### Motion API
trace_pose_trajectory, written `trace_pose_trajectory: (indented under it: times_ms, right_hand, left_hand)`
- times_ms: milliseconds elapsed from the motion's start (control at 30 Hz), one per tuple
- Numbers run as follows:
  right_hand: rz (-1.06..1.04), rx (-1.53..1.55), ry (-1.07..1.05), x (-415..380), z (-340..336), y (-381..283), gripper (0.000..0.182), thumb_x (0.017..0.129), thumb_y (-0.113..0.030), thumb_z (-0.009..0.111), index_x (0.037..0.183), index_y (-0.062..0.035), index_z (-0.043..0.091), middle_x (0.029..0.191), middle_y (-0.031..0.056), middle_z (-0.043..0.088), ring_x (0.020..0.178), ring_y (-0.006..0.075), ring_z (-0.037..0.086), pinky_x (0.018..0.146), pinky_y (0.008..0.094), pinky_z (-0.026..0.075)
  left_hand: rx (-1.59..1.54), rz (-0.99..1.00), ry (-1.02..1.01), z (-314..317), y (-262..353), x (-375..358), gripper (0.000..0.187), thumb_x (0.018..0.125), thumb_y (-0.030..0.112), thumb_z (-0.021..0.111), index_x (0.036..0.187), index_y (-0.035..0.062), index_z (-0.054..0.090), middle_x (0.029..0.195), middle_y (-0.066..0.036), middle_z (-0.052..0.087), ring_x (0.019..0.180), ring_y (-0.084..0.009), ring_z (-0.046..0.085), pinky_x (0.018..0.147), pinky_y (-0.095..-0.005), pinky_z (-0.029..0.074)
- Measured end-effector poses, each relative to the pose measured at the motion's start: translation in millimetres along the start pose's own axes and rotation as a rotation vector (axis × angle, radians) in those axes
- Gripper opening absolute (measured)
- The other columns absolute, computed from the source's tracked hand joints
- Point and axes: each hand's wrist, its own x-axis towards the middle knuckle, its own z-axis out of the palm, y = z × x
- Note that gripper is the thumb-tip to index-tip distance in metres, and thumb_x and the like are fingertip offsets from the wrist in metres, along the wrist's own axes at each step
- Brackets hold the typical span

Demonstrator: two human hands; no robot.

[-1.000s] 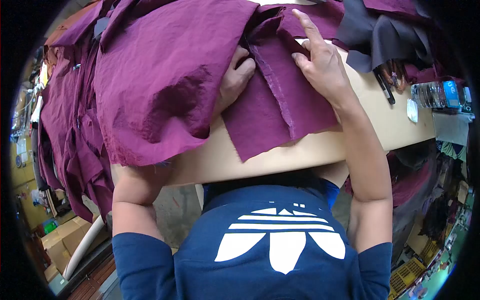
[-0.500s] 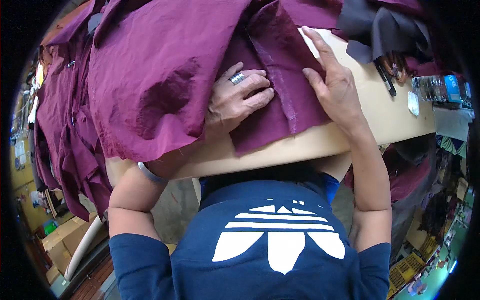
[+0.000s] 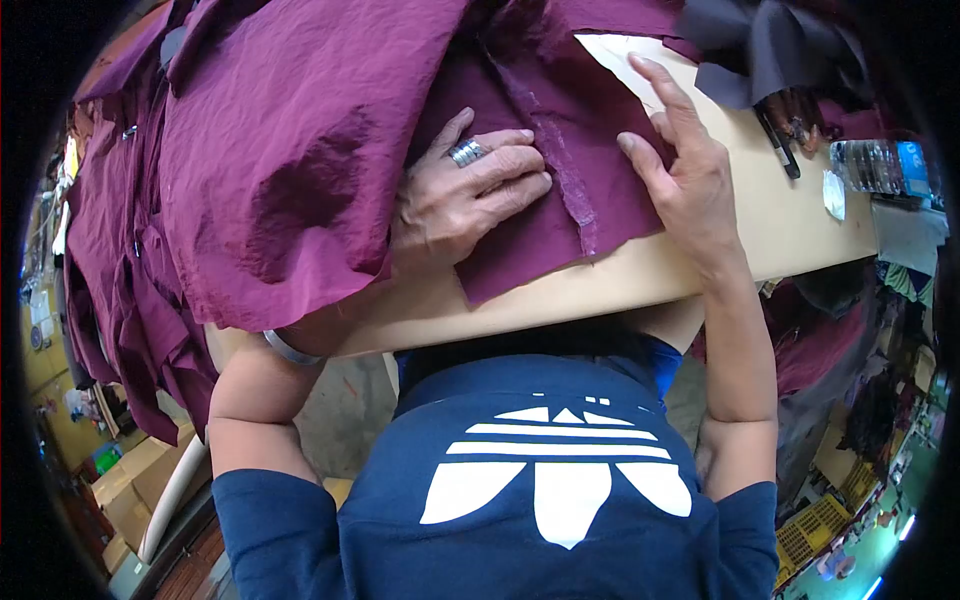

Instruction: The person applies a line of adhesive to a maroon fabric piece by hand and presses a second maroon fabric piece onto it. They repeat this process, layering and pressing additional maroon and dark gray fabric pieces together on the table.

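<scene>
A maroon cloth piece point(image 3: 540, 215) lies flat on the tan table point(image 3: 640, 285) near its front edge. My left hand point(image 3: 465, 195), with a ring on one finger, presses flat on the piece, fingers spread, reaching out from under a big maroon cloth heap point(image 3: 290, 150). On the piece's right edge rests my right hand point(image 3: 680, 170), fingers stretched and apart. A stitched seam or fold runs down the piece between both hands. Neither hand grips anything.
Dark grey cloth point(image 3: 770, 50) lies at the back right. Scissors point(image 3: 775, 125), a plastic water bottle point(image 3: 880, 165) and a white scrap point(image 3: 832, 195) sit on the table's right side. More maroon pieces point(image 3: 110, 260) hang off the left. Cardboard boxes point(image 3: 120, 490) stand on the floor.
My left hand came out from under the big cloth and now lies flat on the small piece. My right hand lowered its raised finger and settled on the piece's right edge.
</scene>
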Motion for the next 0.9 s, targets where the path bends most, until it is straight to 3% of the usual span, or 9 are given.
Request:
trace_pose_trajectory:
  times_ms: [67, 333, 400, 467, 533, 600, 667, 733, 900]
  right_hand:
    - [-0.080, 0.007, 0.019, -4.8, 0.2, 6.0, 0.066, 0.075, 0.000, 0.062, 0.136, -0.0158, 0.040, 0.103, 0.0137, 0.061, 0.072, 0.0250, 0.061, 0.074, 0.0350, 0.047]
    - [-0.191, 0.011, 0.073, -12.3, 1.9, 9.0, 0.065, 0.073, -0.001, 0.065, 0.133, -0.0168, 0.044, 0.116, 0.0090, 0.060, 0.072, 0.0253, 0.058, 0.076, 0.0338, 0.042]
    - [-0.258, -0.049, 0.076, -15.2, 1.0, 8.5, 0.065, 0.074, -0.002, 0.066, 0.133, -0.0164, 0.044, 0.119, 0.0084, 0.059, 0.072, 0.0248, 0.057, 0.076, 0.0341, 0.042]
    - [-0.235, -0.035, 0.043, -17.5, -0.3, 9.6, 0.063, 0.076, -0.001, 0.064, 0.134, -0.0127, 0.042, 0.124, 0.0090, 0.055, 0.089, 0.0240, 0.054, 0.084, 0.0348, 0.041]
    - [-0.089, 0.066, -0.022, -20.1, -2.7, 9.4, 0.061, 0.080, 0.002, 0.061, 0.136, -0.0057, 0.039, 0.134, 0.0108, 0.048, 0.122, 0.0227, 0.048, 0.101, 0.0356, 0.039]
    - [0.113, 0.090, -0.078, -23.9, -9.4, 0.0, 0.061, 0.080, 0.001, 0.062, 0.136, -0.0054, 0.039, 0.134, 0.0114, 0.048, 0.124, 0.0225, 0.046, 0.101, 0.0345, 0.039]
    - [0.072, 0.049, -0.095, -25.5, -10.8, -1.8, 0.061, 0.081, 0.000, 0.061, 0.136, -0.0048, 0.038, 0.134, 0.0120, 0.047, 0.125, 0.0224, 0.044, 0.102, 0.0336, 0.039]
    - [-0.204, -0.049, -0.069, -28.2, -9.5, 2.0, 0.061, 0.081, 0.000, 0.061, 0.137, -0.0037, 0.036, 0.135, 0.0125, 0.046, 0.126, 0.0224, 0.043, 0.102, 0.0331, 0.039]
    - [-0.097, 0.133, -0.041, -29.4, -6.5, 4.0, 0.061, 0.080, 0.005, 0.059, 0.136, -0.0012, 0.036, 0.137, 0.0141, 0.043, 0.127, 0.0245, 0.041, 0.107, 0.0353, 0.033]
  left_hand:
    - [-0.006, 0.077, -0.005, 0.5, -1.5, -0.3, 0.037, 0.072, 0.004, 0.059, 0.108, 0.0052, 0.063, 0.113, -0.010, 0.057, 0.115, -0.0283, 0.053, 0.102, -0.0486, 0.034]
    - [0.004, -0.054, -0.045, -0.4, 22.3, 3.2, 0.034, 0.076, 0.013, 0.054, 0.109, 0.0042, 0.059, 0.108, -0.008, 0.053, 0.114, -0.0244, 0.050, 0.102, -0.0474, 0.034]
    - [-0.063, -0.004, -0.037, -0.6, 23.0, 3.9, 0.036, 0.073, 0.008, 0.056, 0.108, 0.0001, 0.060, 0.107, -0.013, 0.054, 0.111, -0.0288, 0.053, 0.099, -0.0483, 0.038]
    - [-0.114, 0.011, -0.031, 1.4, 24.2, 3.3, 0.038, 0.070, 0.004, 0.057, 0.108, -0.0024, 0.061, 0.108, -0.015, 0.054, 0.110, -0.0311, 0.055, 0.099, -0.0496, 0.040]
    - [-0.114, -0.001, -0.044, 1.1, 27.2, 3.8, 0.038, 0.070, 0.004, 0.058, 0.107, -0.0024, 0.062, 0.108, -0.015, 0.054, 0.110, -0.0310, 0.055, 0.100, -0.0503, 0.038]
    - [-0.125, -0.018, -0.055, -0.9, 29.6, 4.8, 0.038, 0.069, 0.004, 0.059, 0.106, -0.0024, 0.062, 0.109, -0.015, 0.054, 0.111, -0.0309, 0.054, 0.101, -0.0514, 0.037]
    - [-0.149, -0.041, -0.070, -3.6, 31.7, 4.2, 0.038, 0.069, 0.004, 0.059, 0.106, -0.0023, 0.062, 0.110, -0.014, 0.055, 0.112, -0.0308, 0.054, 0.101, -0.0528, 0.035]
    - [-0.144, -0.060, -0.092, -5.6, 37.5, 3.9, 0.039, 0.068, 0.004, 0.061, 0.107, -0.0021, 0.062, 0.110, -0.014, 0.055, 0.113, -0.0302, 0.053, 0.102, -0.0536, 0.033]
    - [-0.149, -0.053, -0.141, -6.4, 36.6, 2.2, 0.044, 0.066, 0.005, 0.065, 0.110, -0.0006, 0.062, 0.110, -0.013, 0.054, 0.115, -0.0285, 0.051, 0.104, -0.0547, 0.030]
